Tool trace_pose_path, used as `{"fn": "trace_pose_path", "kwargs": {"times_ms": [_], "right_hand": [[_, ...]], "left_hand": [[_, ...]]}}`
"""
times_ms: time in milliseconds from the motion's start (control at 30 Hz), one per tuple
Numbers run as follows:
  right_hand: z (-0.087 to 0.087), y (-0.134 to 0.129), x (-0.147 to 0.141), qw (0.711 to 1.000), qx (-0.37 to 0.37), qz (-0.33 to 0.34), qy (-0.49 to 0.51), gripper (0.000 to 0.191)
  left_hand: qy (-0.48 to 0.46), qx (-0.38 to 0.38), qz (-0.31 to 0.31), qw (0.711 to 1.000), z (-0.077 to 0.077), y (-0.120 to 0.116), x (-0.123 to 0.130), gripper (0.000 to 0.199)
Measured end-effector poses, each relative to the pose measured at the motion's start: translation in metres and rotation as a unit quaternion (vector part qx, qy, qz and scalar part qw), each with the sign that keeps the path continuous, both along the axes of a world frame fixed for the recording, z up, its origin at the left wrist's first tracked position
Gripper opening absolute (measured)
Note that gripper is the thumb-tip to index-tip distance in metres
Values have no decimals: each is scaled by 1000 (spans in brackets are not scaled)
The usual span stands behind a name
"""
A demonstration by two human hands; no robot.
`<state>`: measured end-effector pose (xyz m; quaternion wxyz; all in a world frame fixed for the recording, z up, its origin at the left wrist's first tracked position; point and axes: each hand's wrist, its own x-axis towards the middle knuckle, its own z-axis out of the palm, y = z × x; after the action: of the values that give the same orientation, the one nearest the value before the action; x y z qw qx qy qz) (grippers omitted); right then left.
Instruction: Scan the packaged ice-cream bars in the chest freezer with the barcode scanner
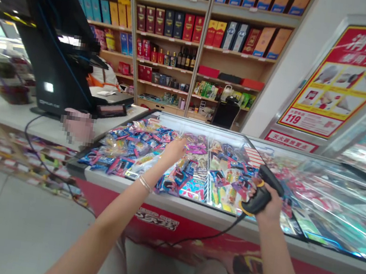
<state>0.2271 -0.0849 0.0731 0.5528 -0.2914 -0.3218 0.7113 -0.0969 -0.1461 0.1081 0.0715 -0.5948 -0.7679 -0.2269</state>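
Over the open chest freezer point(109, 180), my left hand point(174, 150) reaches in with its fingers bent together among wrapped ice creams point(139, 142). Whatever its fingertips hold, if anything, is hidden or too small to make out. A light bracelet point(145, 184) circles that wrist. My right hand point(270, 204) grips a black barcode scanner point(262, 196) with yellow trim above the freezer's right part. From the scanner's handle a dark cable point(203, 237) hangs across the freezer front. Blue, pink and purple packets fill the left section, and a white wire divider point(208, 177) stands beside them.
Left of the freezer is a counter point(51, 130) with a black checkout terminal point(59, 47) and stacked plastic tubs point(13, 81). Boxed bottles fill shelves point(169, 40) behind. A black chair point(226, 111) stands beyond the freezer; a red-and-yellow notice point(348, 78) hangs right.
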Motion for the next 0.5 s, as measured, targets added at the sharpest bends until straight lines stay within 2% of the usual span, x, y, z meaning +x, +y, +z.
{"fn": "trace_pose_path", "kwargs": {"times_ms": [100,200,300,400,500], "right_hand": [[0,-8,-42,999,10,47,-1,25],[-4,-20,-82,997,15,82,-1,23],[-10,-36,-111,992,8,126,-23,22],[-16,-52,-128,981,-4,183,-66,23],[-25,-64,-140,973,-5,210,-94,23]], "left_hand": [[-3,-26,10,1000,-16,-34,-47,28],[-14,-33,-79,996,-35,-66,-75,36],[-29,-27,-169,985,-50,-94,-87,48],[-38,-20,-206,978,-59,-114,-91,47],[-48,-20,-248,967,-64,-125,-92,52]]}}
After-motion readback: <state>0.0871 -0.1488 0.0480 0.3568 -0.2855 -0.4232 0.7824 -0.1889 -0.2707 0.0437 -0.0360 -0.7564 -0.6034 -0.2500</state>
